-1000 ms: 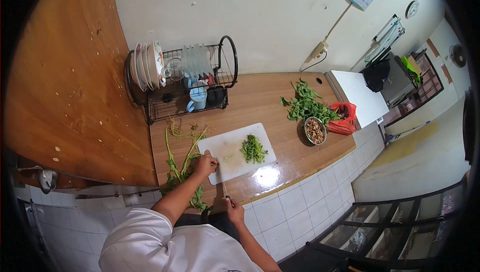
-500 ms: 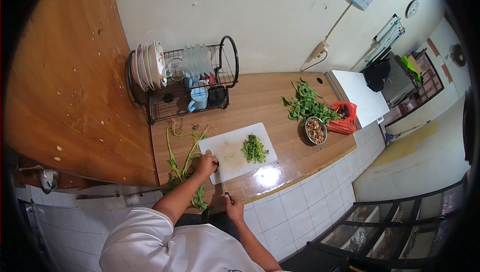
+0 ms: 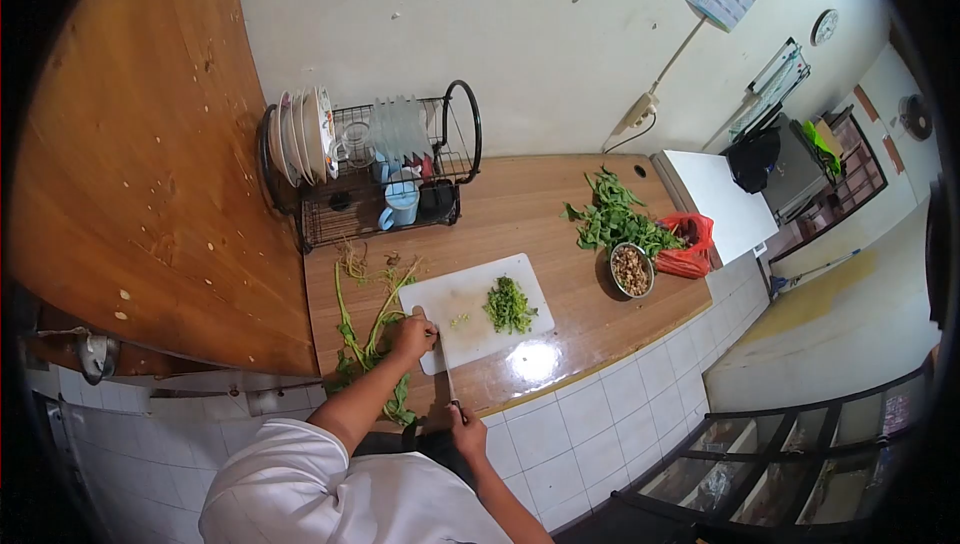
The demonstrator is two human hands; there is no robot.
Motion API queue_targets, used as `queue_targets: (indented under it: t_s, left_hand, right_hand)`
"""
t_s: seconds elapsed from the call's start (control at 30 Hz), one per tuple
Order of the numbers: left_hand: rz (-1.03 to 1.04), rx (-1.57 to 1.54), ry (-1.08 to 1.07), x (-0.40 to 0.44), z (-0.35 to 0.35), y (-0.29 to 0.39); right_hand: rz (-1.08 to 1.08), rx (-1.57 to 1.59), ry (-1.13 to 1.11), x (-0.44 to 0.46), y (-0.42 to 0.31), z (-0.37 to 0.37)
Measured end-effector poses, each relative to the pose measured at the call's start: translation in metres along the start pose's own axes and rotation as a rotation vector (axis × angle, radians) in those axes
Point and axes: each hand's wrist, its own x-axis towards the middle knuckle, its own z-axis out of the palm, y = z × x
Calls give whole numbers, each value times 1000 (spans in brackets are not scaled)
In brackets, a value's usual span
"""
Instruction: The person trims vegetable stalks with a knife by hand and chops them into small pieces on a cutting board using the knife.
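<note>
My right hand [image 3: 468, 431] is wrapped round the dark handle of a knife [image 3: 449, 377], whose blade reaches onto the left part of a white chopping board [image 3: 470, 279]. Close by the blade, my left hand [image 3: 414, 337] is closed at the board's left edge; what its fingers hold is too small and covered to make out. Chopped greens [image 3: 511, 305] form a pile on the board's right side, and a few pale green bits [image 3: 459, 321] lie between pile and knife. Leafy stems [image 3: 380, 322] with roots are spread left of the board, partly under my left forearm.
A dish rack [image 3: 345, 219] with plates, glasses and a light blue mug [image 3: 401, 201] stands at the back left. To the right are leafy greens [image 3: 615, 214], a metal bowl [image 3: 631, 271] of brown pieces and a red plastic bag [image 3: 692, 247]. A wooden panel [image 3: 150, 194] rises on the left.
The whole view has shifted slightly. The knife's handle end and my right hand sit a little lower, while my left hand stays closed in about the same place on the board.
</note>
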Motion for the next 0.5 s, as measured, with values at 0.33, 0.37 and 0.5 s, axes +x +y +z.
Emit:
queue_targets:
  t_s: [0.33,0.37,0.5]
  left_hand:
    - [120,13,36,-10,-5,5]
    - [118,13,36,-10,-5,5]
    - [27,-27,27,-6,5,-5]
  right_hand:
    - [62,7,-14,24,-6,-14]
    - [63,5,-15,17,-7,-15]
    - [67,24,-23,-8,-13,-12]
